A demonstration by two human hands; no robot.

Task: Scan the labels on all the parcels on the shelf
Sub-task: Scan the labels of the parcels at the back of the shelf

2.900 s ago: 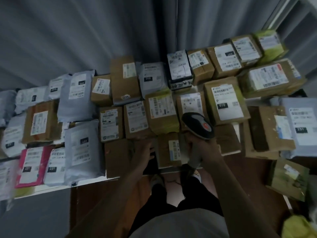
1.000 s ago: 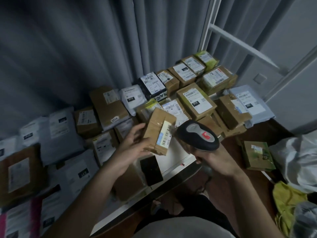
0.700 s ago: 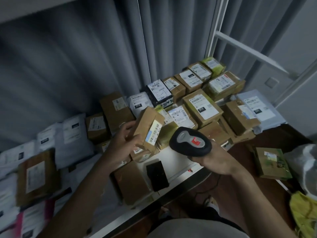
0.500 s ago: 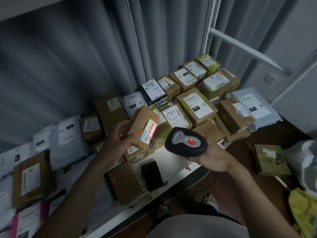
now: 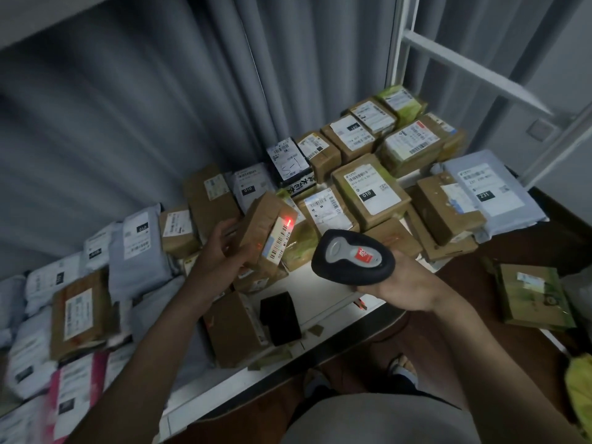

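Note:
My left hand (image 5: 221, 251) grips a small brown cardboard parcel (image 5: 261, 230) lifted above the white shelf (image 5: 323, 291), its barcode label turned toward the right. A red scan light glows on that label's top end. My right hand (image 5: 403, 288) holds a black and grey barcode scanner (image 5: 352, 257) with a red patch, aimed left at the parcel from a short gap. Several brown boxes and grey mailer bags with white labels cover the shelf behind and to the left.
A small black box (image 5: 280, 315) and a brown box (image 5: 234, 328) lie near the shelf's front edge. A grey curtain (image 5: 160, 107) hangs behind. A white ladder frame (image 5: 474, 65) stands at the right. A greenish parcel (image 5: 531, 296) lies on the brown floor at the right.
My left hand picked a brown parcel off the shelf and raised it. The scanner swung toward it and its red light came on, now sitting higher on the label.

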